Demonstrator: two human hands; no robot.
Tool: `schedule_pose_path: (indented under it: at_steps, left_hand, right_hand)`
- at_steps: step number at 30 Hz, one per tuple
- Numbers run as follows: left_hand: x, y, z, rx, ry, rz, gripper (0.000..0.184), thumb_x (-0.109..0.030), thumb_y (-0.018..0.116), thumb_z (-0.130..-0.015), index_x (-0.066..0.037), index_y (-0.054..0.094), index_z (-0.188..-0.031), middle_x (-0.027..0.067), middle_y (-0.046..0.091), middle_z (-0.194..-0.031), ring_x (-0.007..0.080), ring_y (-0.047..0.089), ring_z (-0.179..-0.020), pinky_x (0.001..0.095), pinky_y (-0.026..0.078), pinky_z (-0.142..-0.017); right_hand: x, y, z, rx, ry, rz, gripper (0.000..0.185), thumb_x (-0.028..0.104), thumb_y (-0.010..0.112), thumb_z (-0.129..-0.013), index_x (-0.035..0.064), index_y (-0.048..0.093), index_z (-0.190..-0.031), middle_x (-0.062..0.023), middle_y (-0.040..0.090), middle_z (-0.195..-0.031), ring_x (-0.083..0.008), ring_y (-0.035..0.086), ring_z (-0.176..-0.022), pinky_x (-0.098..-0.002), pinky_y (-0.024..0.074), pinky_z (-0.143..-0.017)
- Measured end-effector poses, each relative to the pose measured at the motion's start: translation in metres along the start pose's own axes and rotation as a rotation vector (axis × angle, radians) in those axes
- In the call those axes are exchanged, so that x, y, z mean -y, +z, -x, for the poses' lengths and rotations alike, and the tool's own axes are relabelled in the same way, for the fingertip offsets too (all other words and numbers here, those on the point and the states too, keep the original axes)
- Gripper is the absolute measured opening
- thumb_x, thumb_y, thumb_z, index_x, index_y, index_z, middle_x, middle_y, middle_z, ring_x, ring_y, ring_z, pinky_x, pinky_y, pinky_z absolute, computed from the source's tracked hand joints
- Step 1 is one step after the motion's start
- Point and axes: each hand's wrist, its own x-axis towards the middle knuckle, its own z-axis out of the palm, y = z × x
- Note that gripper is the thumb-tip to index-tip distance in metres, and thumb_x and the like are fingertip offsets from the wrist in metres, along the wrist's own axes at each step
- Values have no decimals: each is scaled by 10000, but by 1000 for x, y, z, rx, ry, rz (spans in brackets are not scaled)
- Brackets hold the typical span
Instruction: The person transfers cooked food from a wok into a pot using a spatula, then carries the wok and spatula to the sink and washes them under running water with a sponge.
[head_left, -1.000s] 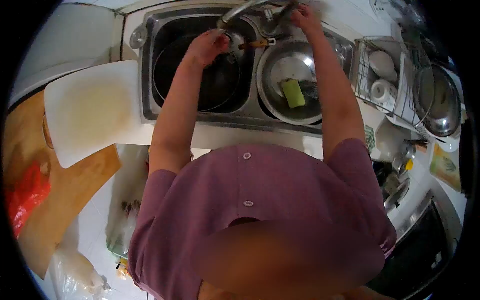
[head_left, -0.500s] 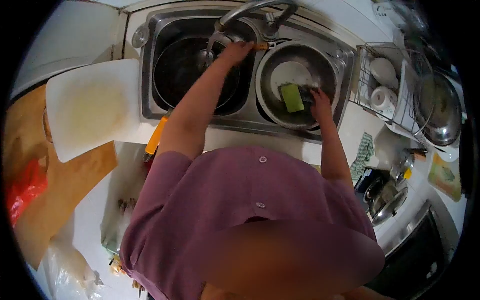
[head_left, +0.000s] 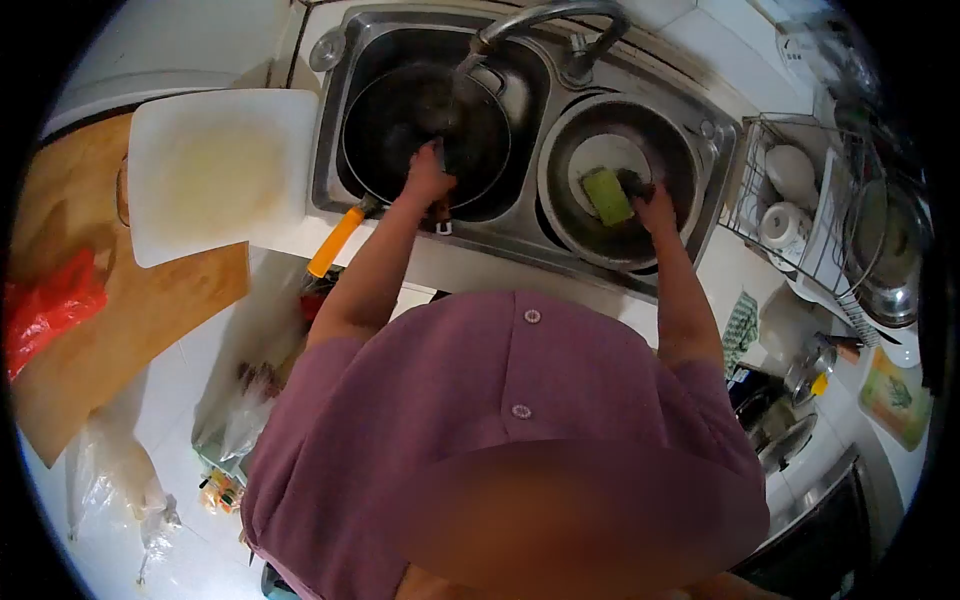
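Note:
My left hand [head_left: 430, 182] is closed around a brown-handled utensil [head_left: 441, 212] over the dark wok [head_left: 375, 150] in the left sink bowl. The handle's pale end points toward me; its head is mostly hidden by my fingers. Water runs from the faucet [head_left: 560, 15] into the wok, whose orange handle [head_left: 337, 240] juts over the sink's front edge. My right hand [head_left: 655, 210] is inside the metal basin [head_left: 565, 235] in the right bowl. Its fingers close on a dark item [head_left: 632, 182] touching a green sponge [head_left: 607, 195]; what the dark item is cannot be made out.
A white cutting board [head_left: 220, 175] lies left of the sink on a wooden surface [head_left: 170, 300], with a red plastic bag [head_left: 60, 305] beyond. At right stands a wire dish rack [head_left: 750, 185] with white cups [head_left: 785, 225]. A steel sink rim [head_left: 495, 240] borders both bowls.
My left hand has come from the divider near the faucet down to the wok's near side, bringing the utensil, whose handle end now points toward me. My right hand stays by the sponge.

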Motion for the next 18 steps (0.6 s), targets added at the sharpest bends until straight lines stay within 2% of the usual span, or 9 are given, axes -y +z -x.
schedule_pose_path:
  at_steps: [2,3,5,9,11,12,14,18]
  left_hand:
    - [17,-22,-4,550,-630,772,443,-166,703,-771,-57,522,-1160,92,587,-847,251,597,-742,345,505,-627]
    - [18,-32,-5,549,-630,773,443,-166,703,-771,-57,522,-1160,92,587,-847,251,597,-742,345,505,-627]
    - [15,-53,0,766,-771,972,325,-173,643,-838,-54,521,-1114,55,563,-797,160,555,-646,292,471,-550]
    - [6,-65,27,687,-787,1080,271,-225,617,-869,-54,508,-1048,42,536,-739,140,501,-553,292,426,-487]
    - [14,-64,37,612,-701,1021,290,-274,606,-883,-58,491,-1041,28,493,-698,126,452,-523,274,381,-464]
    - [16,-66,39,615,-698,1026,290,-274,606,-883,-58,491,-1041,28,493,-698,126,452,-523,274,381,-464]
    - [20,-73,48,575,-711,1132,336,-282,610,-882,-67,483,-1106,15,465,-676,115,410,-494,257,339,-443]
    - [8,-100,55,549,-711,1081,361,-267,617,-874,-69,483,-1145,4,463,-665,112,409,-490,251,336,-443]
  right_hand:
    - [14,-12,9,-260,108,-242,573,257,691,-763,31,467,-1240,-215,576,-1149,-362,553,-1078,-418,446,-896]
    - [19,-16,12,-260,106,-242,573,257,691,-763,31,467,-1240,-215,576,-1149,-362,553,-1078,-418,446,-896]
    - [27,-22,17,-290,75,-537,557,299,664,-786,39,477,-1242,-217,570,-1166,-365,562,-1069,-416,444,-898]
    - [32,-25,28,-325,4,-364,524,289,659,-793,44,499,-1228,-218,579,-1147,-363,574,-1038,-417,452,-876]
    - [18,-23,27,-335,1,-64,484,277,646,-810,48,516,-1215,-220,586,-1134,-368,582,-1005,-421,459,-848]
    - [27,-37,34,-339,2,-59,484,277,646,-810,48,516,-1215,-220,586,-1134,-368,582,-1005,-421,459,-848]
    - [56,-70,57,-537,-84,-66,475,289,655,-794,15,552,-1167,-219,603,-1035,-370,560,-1006,-430,446,-862]
    - [27,-66,58,-413,-42,-149,467,310,634,-822,12,549,-1171,-205,610,-1030,-360,578,-971,-416,452,-841]
